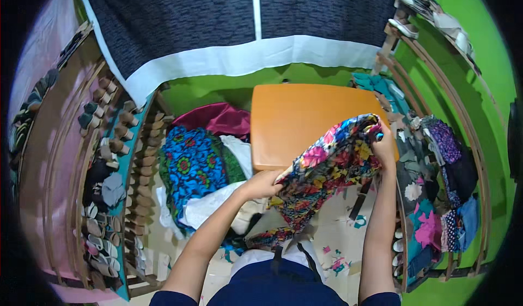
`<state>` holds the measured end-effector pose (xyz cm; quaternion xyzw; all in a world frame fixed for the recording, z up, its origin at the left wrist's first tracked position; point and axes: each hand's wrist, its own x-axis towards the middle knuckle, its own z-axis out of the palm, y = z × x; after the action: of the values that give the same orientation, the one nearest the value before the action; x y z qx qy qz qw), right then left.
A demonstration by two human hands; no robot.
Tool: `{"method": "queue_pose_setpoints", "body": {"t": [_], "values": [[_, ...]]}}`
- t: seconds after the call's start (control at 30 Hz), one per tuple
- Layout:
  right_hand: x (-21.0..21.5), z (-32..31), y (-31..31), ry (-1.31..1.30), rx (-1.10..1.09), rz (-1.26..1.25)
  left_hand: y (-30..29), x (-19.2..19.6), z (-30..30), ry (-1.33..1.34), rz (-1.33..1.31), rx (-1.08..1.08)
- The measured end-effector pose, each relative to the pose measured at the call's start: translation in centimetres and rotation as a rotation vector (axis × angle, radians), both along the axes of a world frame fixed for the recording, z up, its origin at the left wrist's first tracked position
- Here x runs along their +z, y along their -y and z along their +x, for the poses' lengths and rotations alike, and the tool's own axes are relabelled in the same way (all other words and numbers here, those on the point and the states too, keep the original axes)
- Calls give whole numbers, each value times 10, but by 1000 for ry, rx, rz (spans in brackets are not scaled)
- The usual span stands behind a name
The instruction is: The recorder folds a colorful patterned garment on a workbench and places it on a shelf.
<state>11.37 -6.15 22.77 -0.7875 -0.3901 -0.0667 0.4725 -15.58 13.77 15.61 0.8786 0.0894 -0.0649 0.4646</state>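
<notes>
A multicoloured flowered cloth (327, 167), with pink, yellow and red blooms on a dark ground, is stretched in front of me between my two hands. My left hand (263, 185) is closed on its left edge. Higher up and farther right, my right hand (384, 143) grips its upper right corner. The lower part of the cloth droops toward my lap, and whether it is a garment I cannot tell. Just beyond it stands a smooth orange table (297, 115), partly covered by the raised cloth.
Left of the table lies a heap with blue flowered fabric (190, 159), maroon cloth (218, 118) and white cloth (210, 205). Wooden racks of shoes (103, 219) line the left; a right rack holds folded clothes (427, 229). Small coloured scraps (339, 263) dot the tiles. A dark curtain (180, 22) hangs behind.
</notes>
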Motion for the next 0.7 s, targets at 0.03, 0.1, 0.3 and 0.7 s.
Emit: {"method": "queue_pose_setpoints", "body": {"t": [0.03,0.1,0.3,0.7], "values": [[4,23,10,-51,-5,-26,7,-7,19,51,-131,-5],[7,68,36,132,-89,-86,30,-8,61,109,-275,-29],[41,158,63,609,-316,-366,74,28,172,339,-462,25],[-8,279,43,560,-347,-339,-40,6,250,172,156,506]]}}
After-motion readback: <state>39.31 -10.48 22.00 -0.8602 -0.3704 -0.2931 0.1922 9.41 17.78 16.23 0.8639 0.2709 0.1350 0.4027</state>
